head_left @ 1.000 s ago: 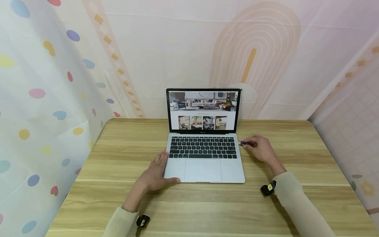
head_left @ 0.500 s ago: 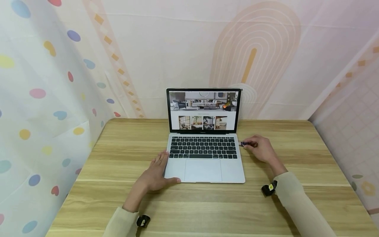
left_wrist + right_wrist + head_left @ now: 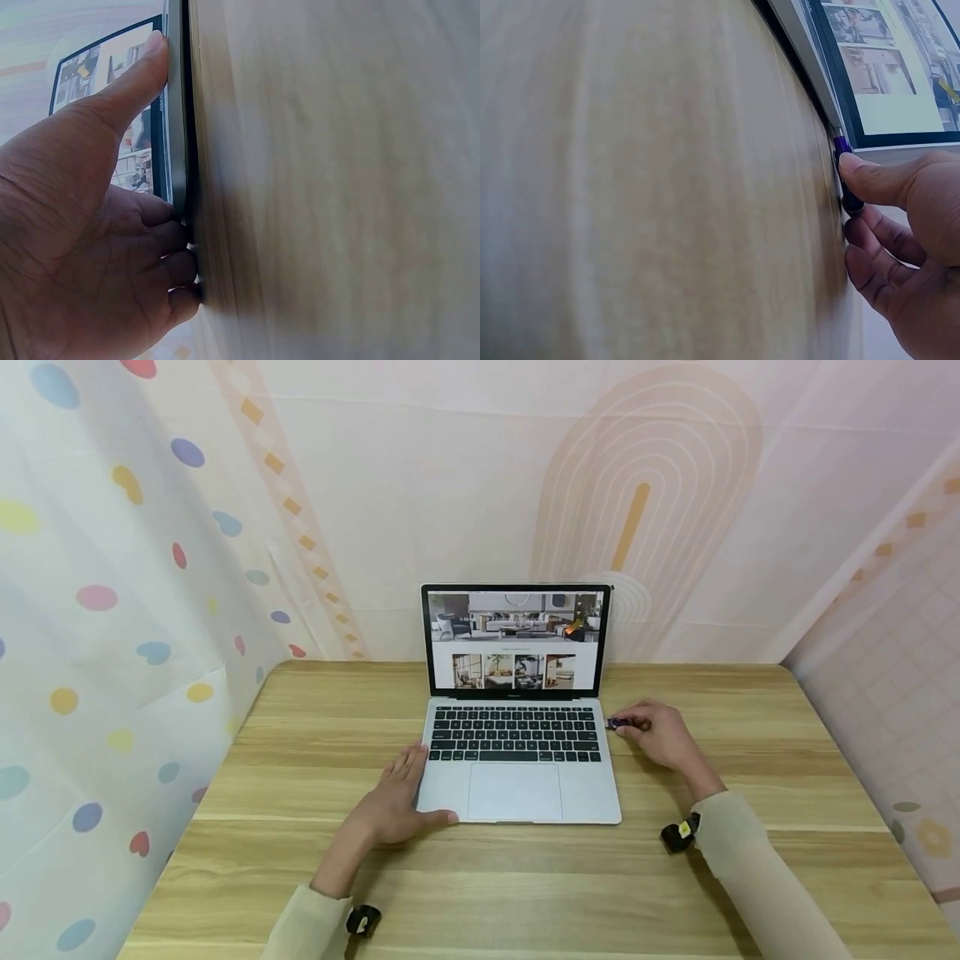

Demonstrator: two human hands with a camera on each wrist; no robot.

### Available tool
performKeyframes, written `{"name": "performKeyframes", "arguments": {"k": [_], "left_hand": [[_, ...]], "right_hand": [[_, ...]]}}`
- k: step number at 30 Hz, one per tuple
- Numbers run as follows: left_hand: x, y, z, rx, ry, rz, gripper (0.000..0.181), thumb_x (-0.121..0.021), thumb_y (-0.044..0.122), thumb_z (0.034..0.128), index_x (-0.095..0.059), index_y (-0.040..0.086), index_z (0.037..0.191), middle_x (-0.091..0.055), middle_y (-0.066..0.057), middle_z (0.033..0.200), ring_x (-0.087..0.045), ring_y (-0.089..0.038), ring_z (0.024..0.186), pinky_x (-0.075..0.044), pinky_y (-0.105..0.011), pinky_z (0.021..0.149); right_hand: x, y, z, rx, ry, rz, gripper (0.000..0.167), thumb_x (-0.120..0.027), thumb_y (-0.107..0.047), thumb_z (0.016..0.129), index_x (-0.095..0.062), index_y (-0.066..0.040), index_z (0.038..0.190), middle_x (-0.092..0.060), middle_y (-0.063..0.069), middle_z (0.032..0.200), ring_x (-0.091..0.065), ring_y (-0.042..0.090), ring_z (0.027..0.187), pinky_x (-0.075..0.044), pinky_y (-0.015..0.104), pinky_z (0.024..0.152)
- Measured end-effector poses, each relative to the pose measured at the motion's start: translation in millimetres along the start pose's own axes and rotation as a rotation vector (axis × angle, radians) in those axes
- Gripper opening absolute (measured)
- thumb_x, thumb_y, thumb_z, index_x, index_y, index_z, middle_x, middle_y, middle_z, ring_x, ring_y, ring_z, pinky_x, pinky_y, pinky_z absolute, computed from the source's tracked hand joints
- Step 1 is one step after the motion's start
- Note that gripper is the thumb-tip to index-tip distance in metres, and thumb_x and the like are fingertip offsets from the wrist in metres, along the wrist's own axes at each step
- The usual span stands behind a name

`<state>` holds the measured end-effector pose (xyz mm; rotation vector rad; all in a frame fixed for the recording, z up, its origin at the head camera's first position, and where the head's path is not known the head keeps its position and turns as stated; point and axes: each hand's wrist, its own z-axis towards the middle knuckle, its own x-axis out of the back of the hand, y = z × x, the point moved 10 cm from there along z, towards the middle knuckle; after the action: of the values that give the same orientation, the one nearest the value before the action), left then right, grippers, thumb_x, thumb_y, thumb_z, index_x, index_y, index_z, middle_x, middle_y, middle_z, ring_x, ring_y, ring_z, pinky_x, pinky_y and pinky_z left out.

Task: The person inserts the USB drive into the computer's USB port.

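An open silver laptop point(image 3: 517, 791) stands on the table with its screen lit. My left hand point(image 3: 390, 806) braces its front left corner, the fingers lying along the left side and the thumb at the front edge. My right hand point(image 3: 660, 737) pinches a small dark purple USB flash drive point(image 3: 619, 723) between thumb and fingers at the laptop's right side. In the right wrist view the flash drive point(image 3: 841, 144) points its metal end at the laptop's side edge. Whether that end is inside a port, I cannot tell.
The wood-grain table point(image 3: 525, 893) spreads around the laptop. A patterned curtain point(image 3: 465, 485) hangs behind it, with more cloth at both sides. Small black cameras sit at the left wrist point(image 3: 363, 920) and right wrist point(image 3: 678, 835).
Hardly anything differs. Both hands and the laptop keep their places, and the flash drive stays in the right fingers beside the laptop's right edge.
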<state>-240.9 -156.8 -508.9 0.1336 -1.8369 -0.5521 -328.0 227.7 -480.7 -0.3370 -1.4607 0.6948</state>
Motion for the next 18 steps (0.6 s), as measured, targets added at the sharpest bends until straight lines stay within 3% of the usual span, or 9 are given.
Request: {"name": "performKeyframes", "arguments": {"k": [11, 18], "left_hand": [[0.1, 0.1, -0.4, 0.005, 0.000, -0.004, 0.124, -0.074, 0.067, 0.0825, -0.010, -0.001, 0.163, -0.005, -0.018, 0.173, -0.006, -0.039, 0.161, -0.014, -0.057, 0.131], [0.3, -0.1, -0.4, 0.005, -0.004, -0.007, 0.124, -0.074, 0.067, 0.0823, -0.010, -0.002, 0.163, -0.005, -0.018, 0.173, -0.006, -0.039, 0.161, -0.014, -0.058, 0.130]], "right_hand": [[-3.8, -3.6, 2.7, 0.018, 0.005, -0.006, 0.022, -0.075, -0.009, 0.093, -0.078, -0.005, 0.114, -0.071, 0.017, 0.108, -0.064, 0.024, 0.090, -0.053, 0.030, 0.076], [-5.3, -5.1, 3.5, 0.017, 0.004, -0.008, 0.022, -0.074, -0.008, 0.093, -0.078, -0.004, 0.115, -0.069, 0.016, 0.106, -0.064, 0.026, 0.092, -0.055, 0.037, 0.080]]}}
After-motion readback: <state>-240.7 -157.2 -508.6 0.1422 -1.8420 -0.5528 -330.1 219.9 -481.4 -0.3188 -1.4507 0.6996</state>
